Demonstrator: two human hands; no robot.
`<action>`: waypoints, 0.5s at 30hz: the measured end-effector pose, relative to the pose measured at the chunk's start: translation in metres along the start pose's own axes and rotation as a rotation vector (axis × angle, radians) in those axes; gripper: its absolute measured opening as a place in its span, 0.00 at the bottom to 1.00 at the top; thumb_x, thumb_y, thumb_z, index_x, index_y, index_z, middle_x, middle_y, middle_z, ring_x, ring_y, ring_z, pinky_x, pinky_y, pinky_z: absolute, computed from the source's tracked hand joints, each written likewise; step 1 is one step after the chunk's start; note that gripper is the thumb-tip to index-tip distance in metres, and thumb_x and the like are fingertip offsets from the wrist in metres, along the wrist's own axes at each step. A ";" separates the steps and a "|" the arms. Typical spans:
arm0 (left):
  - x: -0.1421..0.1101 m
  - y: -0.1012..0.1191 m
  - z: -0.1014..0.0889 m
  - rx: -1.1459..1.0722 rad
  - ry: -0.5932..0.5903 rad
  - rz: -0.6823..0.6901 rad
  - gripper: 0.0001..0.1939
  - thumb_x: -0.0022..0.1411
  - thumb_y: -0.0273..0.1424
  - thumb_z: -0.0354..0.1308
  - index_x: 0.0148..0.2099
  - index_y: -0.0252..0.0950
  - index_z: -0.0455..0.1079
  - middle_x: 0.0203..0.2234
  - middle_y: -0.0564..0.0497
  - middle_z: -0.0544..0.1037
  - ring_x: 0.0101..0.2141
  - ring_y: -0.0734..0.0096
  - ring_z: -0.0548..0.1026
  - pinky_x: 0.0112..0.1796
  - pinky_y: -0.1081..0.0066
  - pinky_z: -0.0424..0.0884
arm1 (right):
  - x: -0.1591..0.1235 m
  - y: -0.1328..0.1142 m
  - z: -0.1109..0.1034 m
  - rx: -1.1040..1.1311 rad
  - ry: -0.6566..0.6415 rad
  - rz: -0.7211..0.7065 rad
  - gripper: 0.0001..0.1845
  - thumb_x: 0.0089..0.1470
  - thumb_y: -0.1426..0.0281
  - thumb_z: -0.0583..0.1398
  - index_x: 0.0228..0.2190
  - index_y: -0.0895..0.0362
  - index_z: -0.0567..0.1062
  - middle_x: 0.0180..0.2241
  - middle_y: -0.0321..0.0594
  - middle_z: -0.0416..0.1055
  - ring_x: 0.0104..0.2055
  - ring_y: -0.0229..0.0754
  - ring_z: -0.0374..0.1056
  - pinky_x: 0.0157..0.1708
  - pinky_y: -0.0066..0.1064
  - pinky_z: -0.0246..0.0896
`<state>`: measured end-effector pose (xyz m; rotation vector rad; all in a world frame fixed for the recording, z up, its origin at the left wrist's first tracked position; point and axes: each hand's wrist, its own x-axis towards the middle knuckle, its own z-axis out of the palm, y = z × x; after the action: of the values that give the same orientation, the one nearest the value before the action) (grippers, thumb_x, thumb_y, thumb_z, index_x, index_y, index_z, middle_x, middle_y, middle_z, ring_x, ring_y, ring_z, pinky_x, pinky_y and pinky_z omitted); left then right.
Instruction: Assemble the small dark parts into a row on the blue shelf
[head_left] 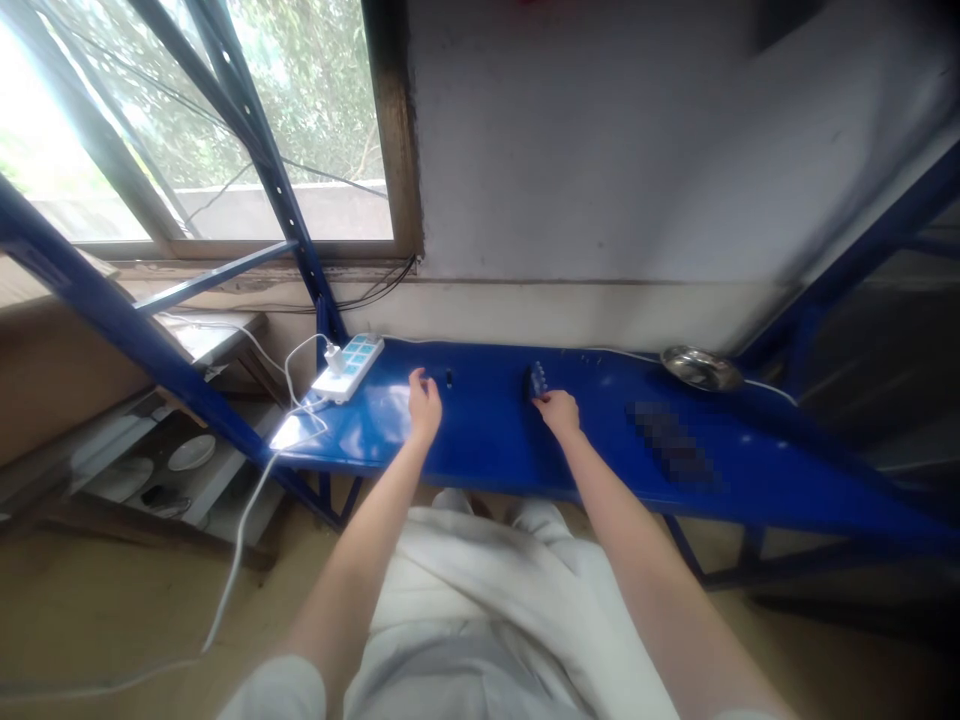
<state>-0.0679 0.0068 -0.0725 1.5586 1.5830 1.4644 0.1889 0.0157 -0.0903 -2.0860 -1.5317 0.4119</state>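
Observation:
My right hand (559,411) is closed at the fingertips on the near end of a small dark piece with a row of clear, rounded bumps (538,378). Its exact kind is too small to make out. That piece is held over the blue shelf surface (487,440). To the left, my left hand (425,408) is raised above the same surface, thumb and fingers apart, with nothing visible in it. Just right of those fingers lies a small black piece (449,379), apart from the hand.
A white power strip (351,368) with a plug and cable sits at the left end. Toward the right are a round metal dish (702,368) and a blurred-out dark object (673,440). Tiny bits (591,359) lie near the wall. Blue posts (277,190) rise at left.

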 end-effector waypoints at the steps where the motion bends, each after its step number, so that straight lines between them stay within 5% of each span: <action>1: 0.008 0.001 -0.001 0.077 0.025 0.037 0.19 0.62 0.34 0.44 0.54 0.36 0.56 0.36 0.46 0.71 0.35 0.70 0.71 0.38 0.70 0.66 | 0.001 0.000 -0.001 -0.001 -0.011 0.003 0.14 0.48 0.65 0.59 0.33 0.60 0.78 0.31 0.49 0.74 0.32 0.45 0.71 0.28 0.29 0.60; 7: 0.036 0.009 0.001 0.450 -0.278 0.174 0.23 0.62 0.33 0.45 0.59 0.38 0.56 0.43 0.39 0.69 0.39 0.57 0.73 0.41 0.63 0.65 | 0.005 0.005 -0.017 0.025 -0.181 0.073 0.25 0.42 0.64 0.64 0.41 0.66 0.73 0.32 0.51 0.74 0.29 0.43 0.71 0.27 0.29 0.62; 12: 0.042 0.000 0.010 0.662 -0.427 0.206 0.24 0.64 0.31 0.41 0.62 0.39 0.52 0.43 0.39 0.69 0.38 0.58 0.73 0.39 0.64 0.65 | -0.007 -0.004 -0.051 0.099 -0.230 0.078 0.15 0.48 0.65 0.59 0.34 0.63 0.75 0.24 0.46 0.74 0.23 0.40 0.69 0.25 0.29 0.61; 15: 0.045 -0.008 0.015 0.715 -0.459 0.230 0.23 0.63 0.27 0.41 0.60 0.37 0.55 0.43 0.39 0.70 0.39 0.60 0.73 0.39 0.66 0.65 | -0.020 -0.021 -0.072 0.168 -0.164 0.021 0.13 0.50 0.65 0.57 0.32 0.61 0.75 0.28 0.47 0.75 0.24 0.40 0.69 0.26 0.29 0.61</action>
<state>-0.0685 0.0548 -0.0692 2.3236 1.7616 0.5468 0.2035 -0.0147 -0.0203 -1.9802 -1.5103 0.7098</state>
